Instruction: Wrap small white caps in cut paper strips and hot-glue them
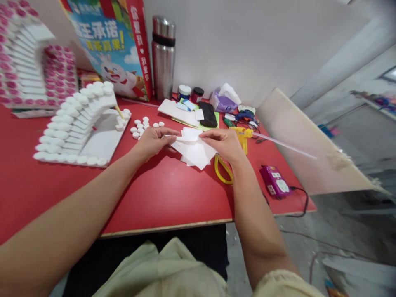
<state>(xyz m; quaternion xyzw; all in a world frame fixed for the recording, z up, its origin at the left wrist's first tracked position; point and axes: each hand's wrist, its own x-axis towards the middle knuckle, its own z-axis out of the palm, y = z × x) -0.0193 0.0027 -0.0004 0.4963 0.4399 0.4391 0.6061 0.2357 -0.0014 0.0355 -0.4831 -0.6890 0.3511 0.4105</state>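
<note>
My left hand (154,141) and my right hand (225,143) both pinch a thin white strip (185,139) held between them, just above a loose stack of white sheet pieces (195,153) on the red table (161,194). Fingers of both hands are closed on the strip's ends. Yellow-handled scissors (222,170) lie under my right wrist, partly hidden. A yellow glue gun (243,135) with a long clear stick sits just behind my right hand.
A white stepped model edged with white caps (81,123) stands at left, loose caps (141,125) beside it. Pink-capped models (34,70), a printed carton (114,45), steel flask (163,57), paint jars (190,93), tissue pack (223,100), magenta power strip (274,181), leaning board (309,144).
</note>
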